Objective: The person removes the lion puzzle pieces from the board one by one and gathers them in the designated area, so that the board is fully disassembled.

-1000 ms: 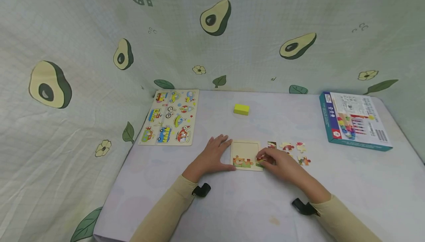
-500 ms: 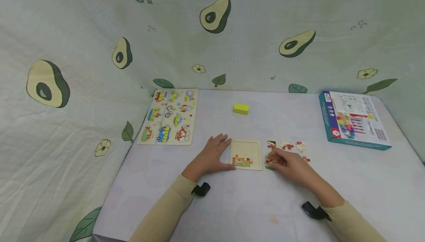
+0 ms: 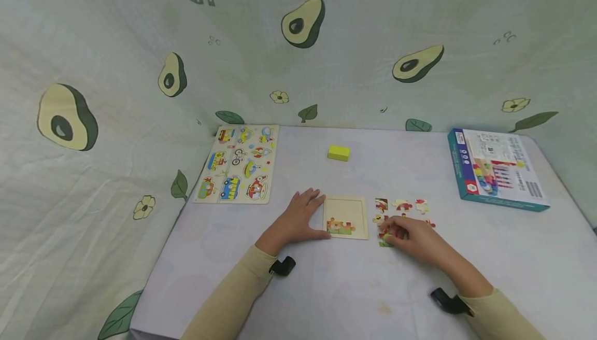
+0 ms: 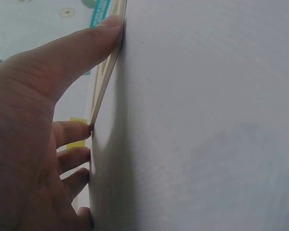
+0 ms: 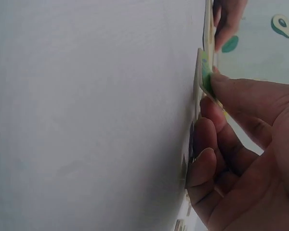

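Note:
A square wooden puzzle tray [image 3: 346, 211] lies in front of me, with joined puzzle pieces [image 3: 340, 226] of a bear's face in its lower left. My left hand [image 3: 299, 218] rests at the tray's left edge, fingers spread, thumb at the near corner and a fingertip at the far one. To the right of the tray my right hand [image 3: 412, 237] pinches a green-printed puzzle piece [image 5: 205, 74] between thumb and fingers; in the right wrist view it is tilted. Loose pieces, such as a dark red one [image 3: 381, 204], lie around that hand, which hides some of them.
At the back left lies a vehicle puzzle board [image 3: 238, 166]. A yellow block [image 3: 338, 153] stands beyond the tray. On the far right is a teal-edged box [image 3: 501, 169]. An avocado-print cloth [image 3: 354, 60] hangs behind the table.
My right hand has carried the green piece from the tray's lower right corner out to the right and slightly nearer to me. The left hand stays in place.

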`<state>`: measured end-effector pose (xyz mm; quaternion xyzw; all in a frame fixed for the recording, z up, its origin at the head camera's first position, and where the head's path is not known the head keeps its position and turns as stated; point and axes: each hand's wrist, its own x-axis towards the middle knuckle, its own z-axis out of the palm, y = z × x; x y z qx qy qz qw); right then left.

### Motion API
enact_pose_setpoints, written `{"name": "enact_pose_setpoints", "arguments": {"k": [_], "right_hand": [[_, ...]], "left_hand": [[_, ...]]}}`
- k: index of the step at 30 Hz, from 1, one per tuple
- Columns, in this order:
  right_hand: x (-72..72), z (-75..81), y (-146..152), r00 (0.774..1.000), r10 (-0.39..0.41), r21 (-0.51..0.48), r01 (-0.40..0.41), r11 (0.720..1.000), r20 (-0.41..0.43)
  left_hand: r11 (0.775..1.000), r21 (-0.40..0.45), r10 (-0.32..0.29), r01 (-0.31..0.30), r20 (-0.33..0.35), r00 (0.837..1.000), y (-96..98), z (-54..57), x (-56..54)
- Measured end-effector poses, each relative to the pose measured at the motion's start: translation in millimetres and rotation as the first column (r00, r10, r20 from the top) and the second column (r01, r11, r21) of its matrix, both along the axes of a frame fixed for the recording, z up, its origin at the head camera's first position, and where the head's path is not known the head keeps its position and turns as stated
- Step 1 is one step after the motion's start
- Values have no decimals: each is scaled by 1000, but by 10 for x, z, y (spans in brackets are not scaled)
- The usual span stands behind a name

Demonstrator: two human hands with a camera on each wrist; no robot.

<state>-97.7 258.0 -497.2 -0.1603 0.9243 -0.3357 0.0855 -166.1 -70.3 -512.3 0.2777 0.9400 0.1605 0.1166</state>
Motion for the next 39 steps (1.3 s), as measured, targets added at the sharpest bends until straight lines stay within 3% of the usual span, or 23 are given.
{"name": "enact_pose_setpoints", "arguments": {"k": [23,31,39], "right_hand": [[11,-15,6,999,3,-30,-5,1000,-50],[-2,-20,-5,999,-16,-14,16,1000,-31],[-29,-16,-54,997,-35,-16,34,999,-64]], "left_hand": [[1000,-3,9,-9,5,1000,12,22,12],[1000,7,7,-7,3,1000,8,18,16],[1000,-10,7,-7,1,1000,7,-15,5]]}}
